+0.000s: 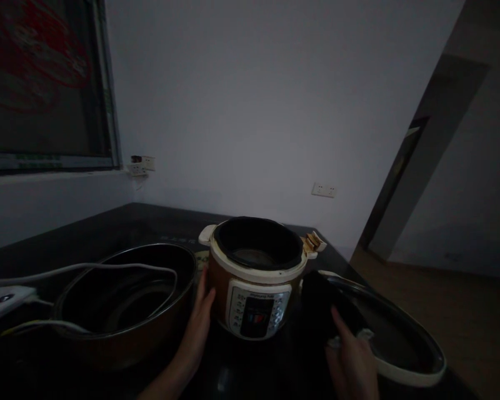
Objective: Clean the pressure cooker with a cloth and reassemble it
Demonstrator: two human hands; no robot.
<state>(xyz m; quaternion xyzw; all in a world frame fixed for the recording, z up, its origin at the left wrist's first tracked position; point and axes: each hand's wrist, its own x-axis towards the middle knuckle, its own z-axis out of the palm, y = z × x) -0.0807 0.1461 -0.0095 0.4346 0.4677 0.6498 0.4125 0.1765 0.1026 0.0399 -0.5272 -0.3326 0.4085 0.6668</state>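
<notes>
A brown and white electric pressure cooker (259, 311) stands open on the dark counter, its control panel toward me and a black inner pot (258, 258) inside. My left hand (200, 316) lies against the cooker's left side with its fingers stretched out. In my right hand (352, 355) is a black, soft-looking cloth (323, 303), held to the right of the cooker. Part of that cloth blends into the dark counter. Beyond my right hand lies a large round lid (400, 328) with a pale rim, partly covered by the cloth and hand.
To the left sits a wide dark pan (127, 339), with a white cable (120, 266) running across it. A white power strip (6, 300) is at the far left. The counter (150, 219) meets the wall behind; its right edge drops to a wooden floor (475, 311).
</notes>
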